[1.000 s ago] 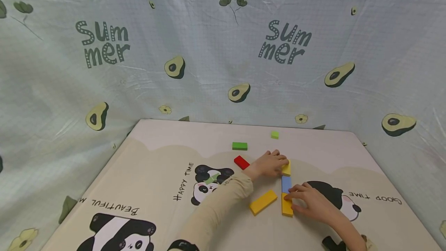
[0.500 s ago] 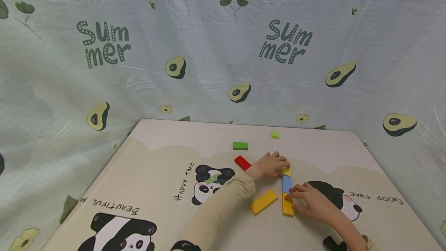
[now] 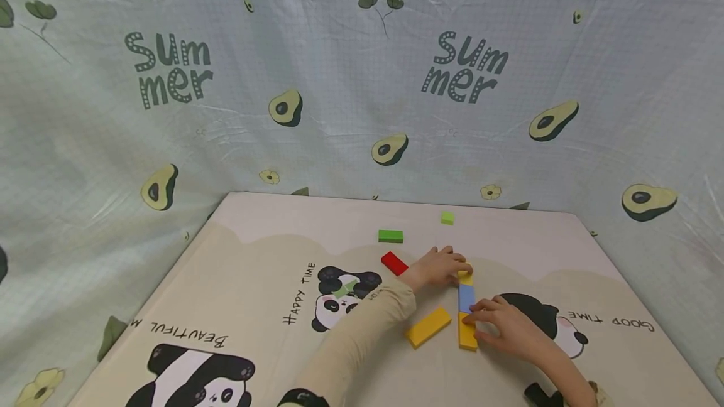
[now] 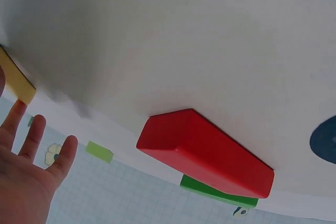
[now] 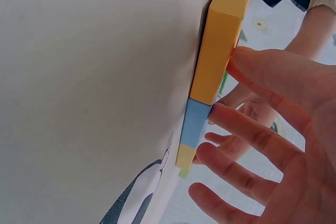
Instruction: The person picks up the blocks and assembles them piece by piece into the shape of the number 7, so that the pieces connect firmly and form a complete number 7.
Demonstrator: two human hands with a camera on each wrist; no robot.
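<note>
The head view shows a far yellow block [image 3: 465, 279], blue block [image 3: 466, 298] and near yellow block [image 3: 467, 338] in line on the desk [image 3: 266, 222]. The left hand [image 3: 437, 267] partly covers the first; its wrist camera crops it, so pinching can't be told. The right wrist view reveals the right hand [image 5: 286, 150] spread, thumb against the near yellow block.
</note>
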